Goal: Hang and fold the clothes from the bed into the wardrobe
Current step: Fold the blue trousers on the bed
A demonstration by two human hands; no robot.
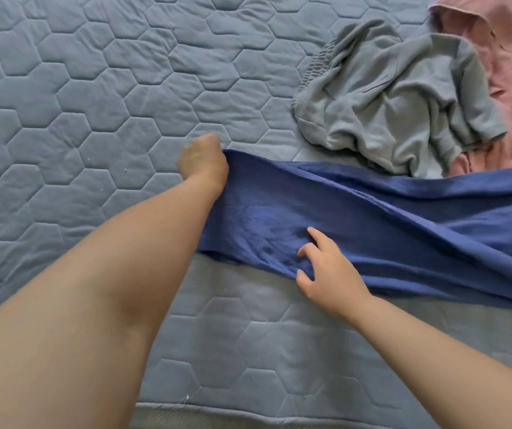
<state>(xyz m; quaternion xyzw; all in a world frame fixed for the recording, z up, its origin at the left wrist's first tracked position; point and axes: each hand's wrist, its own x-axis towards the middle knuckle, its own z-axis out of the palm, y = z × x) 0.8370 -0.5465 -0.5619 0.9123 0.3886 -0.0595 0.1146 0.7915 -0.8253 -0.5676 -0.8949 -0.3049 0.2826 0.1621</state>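
Observation:
A dark blue garment point(387, 218) lies stretched across the bed from the middle to the right edge of view. My left hand point(203, 159) grips its far left corner, fingers curled under and hidden. My right hand point(322, 267) rests on the garment's near edge, with bent fingers pinching a fold of the cloth. A crumpled grey garment point(397, 94) with an elastic waistband lies behind the blue one. A pink garment point(508, 57) lies at the top right, partly under the grey one.
The bed is covered by a blue-grey quilted cover point(94, 103) with a hexagon pattern. Its near edge point(217, 413) runs along the bottom of the view. The wardrobe is out of view.

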